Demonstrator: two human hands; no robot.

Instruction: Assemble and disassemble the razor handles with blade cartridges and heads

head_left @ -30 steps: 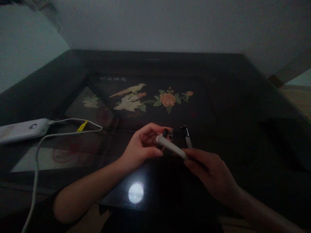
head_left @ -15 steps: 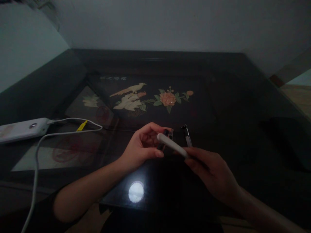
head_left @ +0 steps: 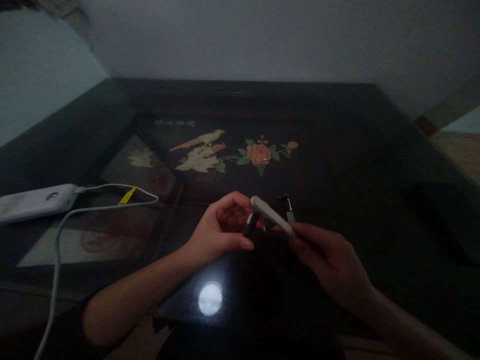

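My left hand (head_left: 225,225) is curled, thumb and fingers around a small black curved object (head_left: 252,225) with a pale, shiny part. Its exact kind is too dark to tell. From the other side, my right hand (head_left: 330,257) pinches a slim pale object with a rounded end (head_left: 272,216), seen nearly edge-on. That end slants up to the left, above the black object and close to my left fingertips; whether they touch is unclear. Just behind it, on the dark tabletop, lies a narrow piece with a silvery shaft and a black tip (head_left: 288,207), partly hidden by my right hand.
A white power bank (head_left: 37,202) lies at the left, with a white cable (head_left: 58,250) and a yellow tag (head_left: 127,196). The glossy dark table (head_left: 356,145) shows a bird-and-flower picture (head_left: 258,152). A dark flat object (head_left: 446,215) is at the right.
The pale object has shifted slightly up and right with my right hand, showing more of the black object. My left hand stays almost in place.
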